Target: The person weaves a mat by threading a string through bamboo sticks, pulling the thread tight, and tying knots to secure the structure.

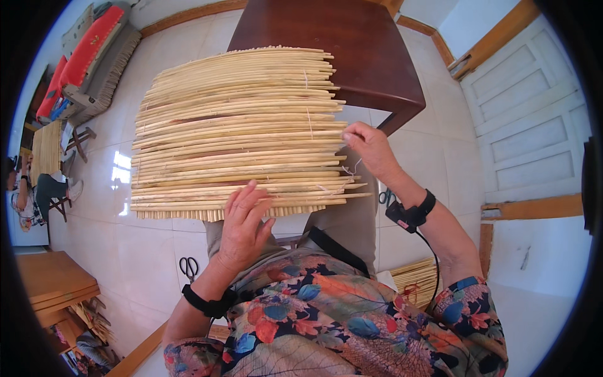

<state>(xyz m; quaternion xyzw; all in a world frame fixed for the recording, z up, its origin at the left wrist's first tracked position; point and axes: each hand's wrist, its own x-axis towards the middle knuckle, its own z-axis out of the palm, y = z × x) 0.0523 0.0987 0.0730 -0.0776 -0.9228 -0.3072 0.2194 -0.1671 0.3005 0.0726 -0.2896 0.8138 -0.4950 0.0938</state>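
A mat of pale yellow reed stalks (pixel 232 125) lies in front of me, its far part on a dark red-brown table and its near edge above my lap. The stalks run left to right, tied by thin white thread, and their right ends are uneven. My left hand (pixel 242 229) rests on the near edge with fingers stretched apart. At the right ends of the stalks, my right hand (pixel 370 149) is closed in a pinch. A loose white thread (pixel 354 168) hangs just below those fingers and seems to run into them; the fingertips are too small to see clearly.
The table (pixel 377 63) has a rounded corner at the far right. Black scissors (pixel 188 269) lie on the tiled floor, left; another pair (pixel 385 197) shows beside my right wrist. More stalks (pixel 414 283) lie low right. Another person (pixel 25 195) sits far left.
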